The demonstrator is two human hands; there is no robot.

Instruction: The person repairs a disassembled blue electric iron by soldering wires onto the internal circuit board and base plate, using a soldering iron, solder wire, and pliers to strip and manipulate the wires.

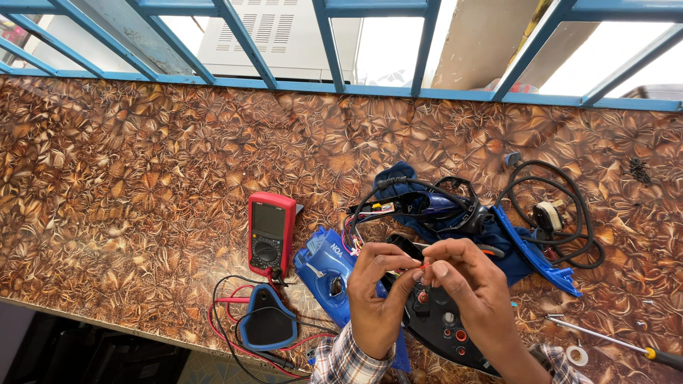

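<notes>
My left hand (pixel 376 295) and my right hand (pixel 475 288) meet over a taken-apart blue electric iron (pixel 327 267). Their fingertips pinch a small red wire end (pixel 425 264) between them, just above the iron's dark inner base (pixel 437 323) with its round red parts. The iron's dark blue handle shell (pixel 434 206) lies behind my hands, with loose coloured wires coming out of it.
A red multimeter (pixel 270 231) lies left of the iron, its red and black leads (pixel 228 313) looped by a blue-edged pad (pixel 267 326). A coiled black power cord with plug (pixel 551 217) sits right. A screwdriver (pixel 619 343) and tape roll (pixel 577 355) lie near the right edge.
</notes>
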